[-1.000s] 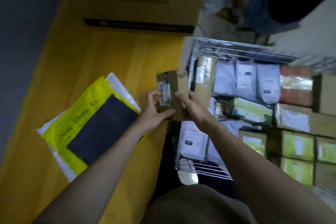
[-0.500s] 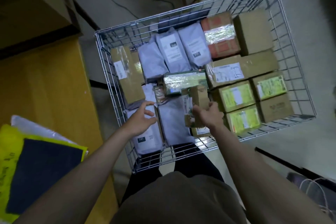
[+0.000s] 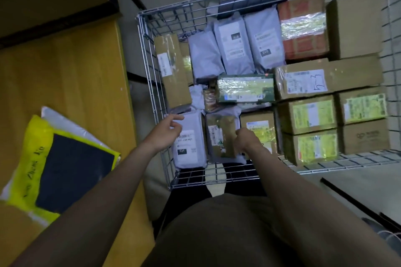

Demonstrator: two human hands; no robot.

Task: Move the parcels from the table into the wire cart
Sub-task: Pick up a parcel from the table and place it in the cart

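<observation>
From the head camera I am looking straight down into the wire cart (image 3: 152, 84), which is sitting just beside the yellow table (image 3: 71, 80). The small brown box (image 3: 220, 134) is lying in the cart's near row, between a grey mailer bag (image 3: 191, 143) and a box with a yellow label (image 3: 259, 130). The right hand (image 3: 246, 140) is resting against the small brown box's right edge with its fingers curled, though I cannot tell whether they are gripping it (the knuckles are hiding the fingertips). The left hand (image 3: 166, 134) is hovering over the grey mailer bag, fingers loosely spread and holding nothing. A yellow bag (image 3: 36, 149) with a dark panel is lying on the table over a white bag (image 3: 65, 118)
</observation>
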